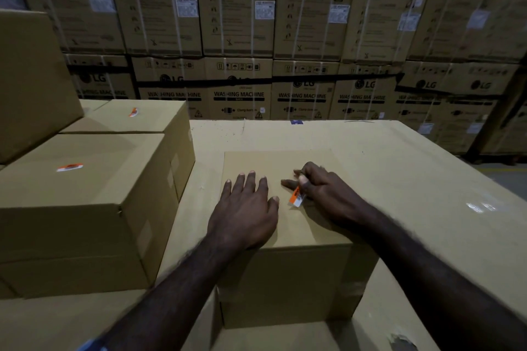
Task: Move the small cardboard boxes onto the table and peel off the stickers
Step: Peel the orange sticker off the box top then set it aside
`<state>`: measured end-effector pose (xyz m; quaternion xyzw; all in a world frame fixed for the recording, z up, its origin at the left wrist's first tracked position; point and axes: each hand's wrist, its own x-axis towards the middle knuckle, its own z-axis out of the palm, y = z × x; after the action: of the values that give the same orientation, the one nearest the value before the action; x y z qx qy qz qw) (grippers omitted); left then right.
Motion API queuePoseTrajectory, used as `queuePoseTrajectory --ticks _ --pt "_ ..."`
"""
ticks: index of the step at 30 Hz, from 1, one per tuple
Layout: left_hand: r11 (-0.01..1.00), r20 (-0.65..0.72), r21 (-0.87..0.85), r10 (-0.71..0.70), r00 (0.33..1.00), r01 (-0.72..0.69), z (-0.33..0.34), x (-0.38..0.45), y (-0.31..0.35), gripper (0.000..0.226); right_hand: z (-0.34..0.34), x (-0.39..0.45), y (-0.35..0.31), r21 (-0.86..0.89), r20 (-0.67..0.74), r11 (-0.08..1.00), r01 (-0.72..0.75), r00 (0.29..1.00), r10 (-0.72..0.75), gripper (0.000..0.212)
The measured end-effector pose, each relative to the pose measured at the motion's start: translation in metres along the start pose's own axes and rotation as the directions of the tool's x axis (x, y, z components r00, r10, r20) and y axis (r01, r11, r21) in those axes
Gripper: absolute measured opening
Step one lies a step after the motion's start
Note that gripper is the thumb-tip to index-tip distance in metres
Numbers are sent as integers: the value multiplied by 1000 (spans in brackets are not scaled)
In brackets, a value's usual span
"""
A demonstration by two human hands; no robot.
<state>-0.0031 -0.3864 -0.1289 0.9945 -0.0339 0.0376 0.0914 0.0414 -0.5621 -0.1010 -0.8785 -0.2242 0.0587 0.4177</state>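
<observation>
Box (pixel 285 236) stood on the table (pixel 413 179); left hand (pixel 245 208) lay flat on its top, fingers straight and spread, holding nothing. Right hand (pixel 319 191) pinched an orange-and-white sticker (pixel 296 197), lifted partly off the box top, between thumb and fingers. Two more boxes (pixel 85 202) (pixel 142 120) sat to the left, each bearing a sticker (pixel 70 167) (pixel 133 112).

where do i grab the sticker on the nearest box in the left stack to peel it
Probably pinch a short end of the orange sticker, coming from above. It lies flat on top of the stacked box, so only an edge can be lifted by the fingers.
</observation>
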Motion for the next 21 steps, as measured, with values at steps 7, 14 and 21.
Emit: queuePoseTrajectory --ticks 7,14,21 --pt "1000 10 6 12 1000 -12 -1 0 0 62 -3 13 -5 -202 -57 979 -29 998 18 19" --pt "1000 13 1 15 1000 -15 -1 0 -1 62 -1 4 5 -154 25 987 53 998 -49 18" --pt "1000 21 16 16 1000 -16 -3 0 0 62 -9 18 6 -89 -102 994 -65 993 56 17"
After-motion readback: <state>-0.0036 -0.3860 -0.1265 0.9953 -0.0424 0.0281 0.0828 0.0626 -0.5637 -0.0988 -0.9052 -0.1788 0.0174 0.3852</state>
